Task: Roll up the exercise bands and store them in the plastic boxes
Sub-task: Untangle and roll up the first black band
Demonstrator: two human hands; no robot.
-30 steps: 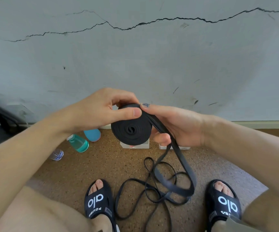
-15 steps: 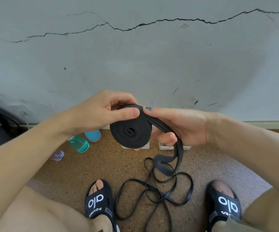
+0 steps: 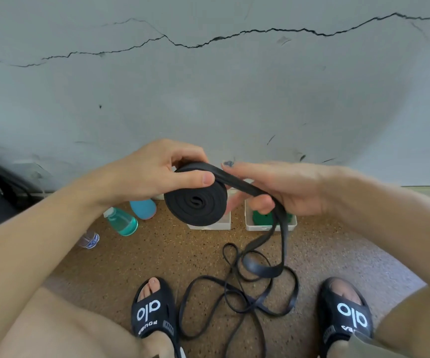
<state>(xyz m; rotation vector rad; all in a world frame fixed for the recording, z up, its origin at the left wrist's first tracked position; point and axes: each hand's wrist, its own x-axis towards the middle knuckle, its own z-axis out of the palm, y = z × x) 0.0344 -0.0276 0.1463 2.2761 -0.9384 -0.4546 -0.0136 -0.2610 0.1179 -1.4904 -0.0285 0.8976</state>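
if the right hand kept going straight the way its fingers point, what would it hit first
Probably the left hand: the right hand points leftward over the black roll, its fingertips almost at the left thumb. Depth is hard to judge, so it might brush the roll's top edge first.

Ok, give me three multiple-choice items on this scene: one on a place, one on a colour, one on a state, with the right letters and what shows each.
1. Where does the unrolled tail of the black band end up?
A. on the floor between the two sandals
B. inside a plastic box
C. over the person's knee

2. What colour is the roll already in the right plastic box?
A. red
B. green
C. yellow

3. How is the black roll held?
A. lying loose on the floor
B. resting in a box
C. gripped in the left hand, with the right hand feeding the strap

Answers: 1 A, the strap loops lie on the floor between the feet. 2 B, a green roll shows inside the box. 3 C, the left thumb presses the coil's face while the right hand holds the strap.
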